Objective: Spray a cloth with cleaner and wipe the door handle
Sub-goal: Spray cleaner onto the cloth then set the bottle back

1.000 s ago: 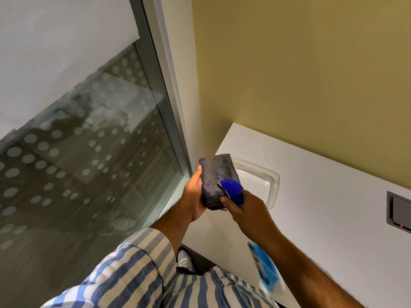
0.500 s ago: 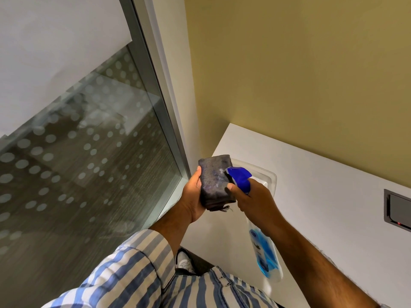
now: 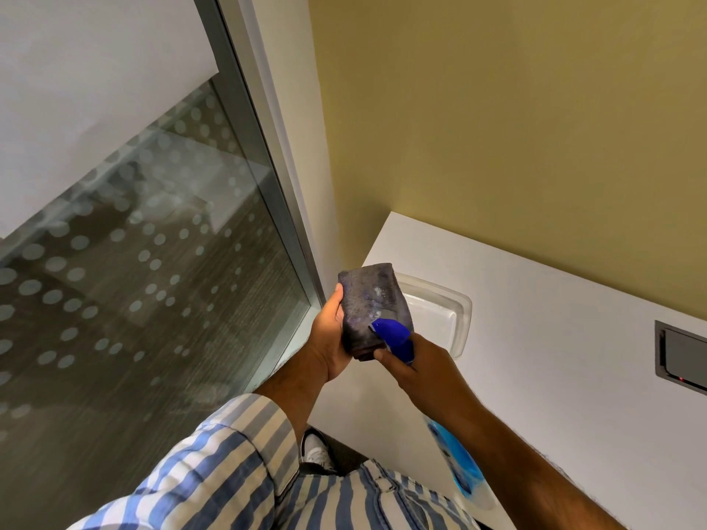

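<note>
Cloth: folded grey cloth (image 3: 373,307) held upright in the left hand (image 3: 329,338), thumb on its near edge, fingers curled behind it
Spray bottle: blue-headed spray bottle (image 3: 394,335) gripped by the right hand (image 3: 421,367), nozzle just beside the cloth's lower face, one finger curled over the trigger
Surface: white surface (image 3: 535,338) with a clear tray (image 3: 453,311) behind the cloth
Room: frosted-dot glass panel (image 3: 134,281) at left, yellow wall (image 3: 497,128) ahead
</note>
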Available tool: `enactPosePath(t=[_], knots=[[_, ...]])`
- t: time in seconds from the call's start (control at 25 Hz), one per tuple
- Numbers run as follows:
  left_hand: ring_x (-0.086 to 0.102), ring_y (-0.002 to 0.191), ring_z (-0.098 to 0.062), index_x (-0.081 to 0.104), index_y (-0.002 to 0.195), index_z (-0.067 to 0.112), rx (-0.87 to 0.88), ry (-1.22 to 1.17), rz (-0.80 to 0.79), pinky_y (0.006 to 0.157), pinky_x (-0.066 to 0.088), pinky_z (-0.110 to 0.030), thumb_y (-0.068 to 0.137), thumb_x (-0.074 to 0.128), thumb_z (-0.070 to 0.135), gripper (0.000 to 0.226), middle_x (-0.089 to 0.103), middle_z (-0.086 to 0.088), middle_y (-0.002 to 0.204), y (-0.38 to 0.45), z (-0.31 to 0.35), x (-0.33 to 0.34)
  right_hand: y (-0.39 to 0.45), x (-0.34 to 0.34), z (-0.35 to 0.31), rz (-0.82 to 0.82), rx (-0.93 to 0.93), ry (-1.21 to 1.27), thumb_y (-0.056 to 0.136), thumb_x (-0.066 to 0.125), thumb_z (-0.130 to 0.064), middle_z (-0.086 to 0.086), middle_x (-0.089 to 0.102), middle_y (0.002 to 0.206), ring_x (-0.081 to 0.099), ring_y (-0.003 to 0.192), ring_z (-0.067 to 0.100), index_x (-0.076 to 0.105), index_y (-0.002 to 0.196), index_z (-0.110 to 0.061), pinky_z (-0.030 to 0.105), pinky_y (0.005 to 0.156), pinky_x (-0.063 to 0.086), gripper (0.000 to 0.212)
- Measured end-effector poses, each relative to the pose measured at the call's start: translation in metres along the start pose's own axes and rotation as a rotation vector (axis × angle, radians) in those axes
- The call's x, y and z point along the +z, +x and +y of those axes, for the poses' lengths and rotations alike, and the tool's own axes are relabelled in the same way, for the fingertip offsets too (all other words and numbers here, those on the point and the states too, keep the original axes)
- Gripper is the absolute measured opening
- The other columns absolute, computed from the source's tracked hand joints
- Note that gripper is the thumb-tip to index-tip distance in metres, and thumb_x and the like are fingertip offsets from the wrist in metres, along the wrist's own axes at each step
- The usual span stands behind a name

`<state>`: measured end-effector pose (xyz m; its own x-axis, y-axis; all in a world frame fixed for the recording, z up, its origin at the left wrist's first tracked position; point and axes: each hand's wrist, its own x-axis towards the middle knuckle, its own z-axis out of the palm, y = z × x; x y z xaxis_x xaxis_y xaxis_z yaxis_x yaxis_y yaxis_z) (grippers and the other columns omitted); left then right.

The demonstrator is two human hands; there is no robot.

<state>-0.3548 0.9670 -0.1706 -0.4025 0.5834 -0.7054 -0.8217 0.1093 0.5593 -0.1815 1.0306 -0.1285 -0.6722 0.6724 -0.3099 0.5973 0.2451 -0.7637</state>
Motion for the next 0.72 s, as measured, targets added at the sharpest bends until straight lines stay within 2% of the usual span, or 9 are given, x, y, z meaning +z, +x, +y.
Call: enactPosePath(t=[0.24, 0.4, 0.56, 0.72], knots=[[0.08, 0.108, -0.029, 0.065, 0.139, 0.025, -0.003, 0.012, 0.015, 0.083, 0.067, -0.046, 0.107, 0.038, 0.068, 0.06, 0.081, -0.008, 0.124, -0.001, -0.002, -0.001, -0.002, 0.001, -0.005, 0.033, -0.019, 0.055, 0.088, 0.058, -0.069, -0.018, 0.061, 0.077, 0.067, 0.071, 0.012, 0.049, 0.104, -0.039, 0.017, 0.068, 0.046, 0.036], [0.081, 0.107, -0.029, 0.066, 0.137, 0.024, -0.01, 0.013, 0.026, 0.082, 0.068, -0.045, 0.107, 0.038, 0.068, 0.06, 0.081, -0.008, 0.122, -0.002, -0.004, -0.001, -0.001, -0.004, -0.009, 0.071, -0.053, 0.087, 0.08, 0.05, -0.076, -0.02, 0.061, 0.078, 0.066, 0.07, 0.009, 0.051, 0.11, -0.035, 0.009, 0.064, 0.042, 0.051], [0.081, 0.105, -0.029, 0.068, 0.134, 0.023, -0.023, 0.002, 0.012, 0.077, 0.068, -0.042, 0.107, 0.038, 0.068, 0.06, 0.082, -0.009, 0.12, -0.002, -0.005, 0.001, 0.003, -0.008, -0.011, 0.069, -0.062, 0.072, 0.09, 0.058, -0.064, -0.017, 0.059, 0.075, 0.064, 0.069, 0.01, 0.051, 0.104, -0.031, 0.01, 0.064, 0.042, 0.036], [0.079, 0.111, -0.031, 0.065, 0.141, 0.022, -0.021, 0.009, -0.025, 0.084, 0.067, -0.044, 0.107, 0.036, 0.067, 0.063, 0.08, -0.011, 0.126, -0.003, -0.006, 0.003, 0.002, -0.017, -0.017, 0.069, -0.07, 0.116, 0.098, 0.064, -0.051, -0.009, 0.064, 0.081, 0.065, 0.072, 0.01, 0.055, 0.108, -0.026, 0.008, 0.061, 0.046, 0.028]])
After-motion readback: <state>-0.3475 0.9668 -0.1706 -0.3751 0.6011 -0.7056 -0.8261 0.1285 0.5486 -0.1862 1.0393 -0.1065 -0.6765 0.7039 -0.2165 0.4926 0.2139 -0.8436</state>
